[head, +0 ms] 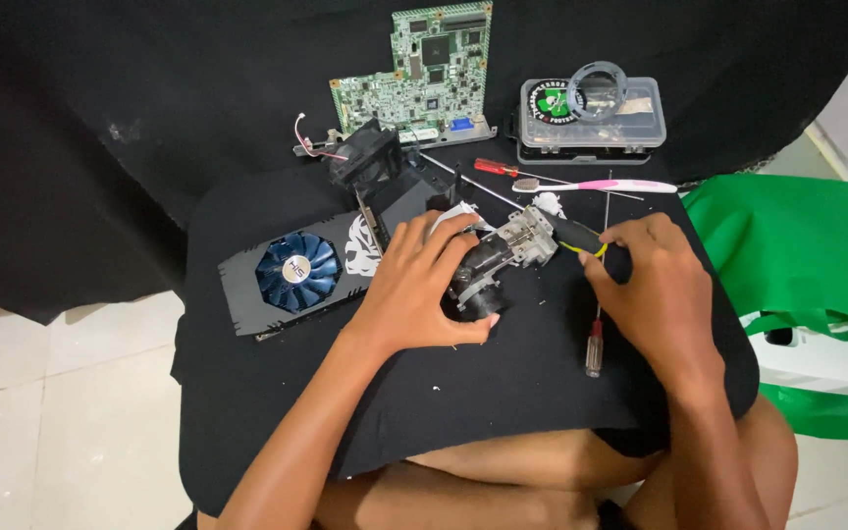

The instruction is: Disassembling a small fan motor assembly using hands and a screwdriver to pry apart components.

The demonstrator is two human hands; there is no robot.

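Hands first: our left hand (pixel 414 290) wraps around a small black and grey mechanical assembly (pixel 498 265), fingers curled over its top and thumb under its dark round end, so the grip is closed on it. We hold this assembly just above the black cloth (pixel 277 412) that covers the work surface on our lap, near the middle of that surface. Our right hand (pixel 655 290) is closed around the black and yellow handle of a screwdriver (pixel 581 238), fingers folded over it; the tool's front end points left into the metal bracket side of the assembly, and we cannot tell exactly where its tip sits. Just below the right hand lies a second screwdriver (pixel 596 339) with a clear handle, shaft running away from us, partly hidden under the hand. To the left of the assembly rests a graphics card (pixel 296 275) with a blue fan, flat on the cloth and close to our left wrist. Behind it sits a black fan housing (pixel 370 157) with red and white wires. Farther back lies a green circuit board (pixel 424 69), and to its right a clear plastic parts box (pixel 591 118) with a transparent ring on its lid. In front of the box lie a red-handled screwdriver (pixel 498 168) and a pink toothbrush (pixel 601 185). A green bag (pixel 797 245) sits at our right.
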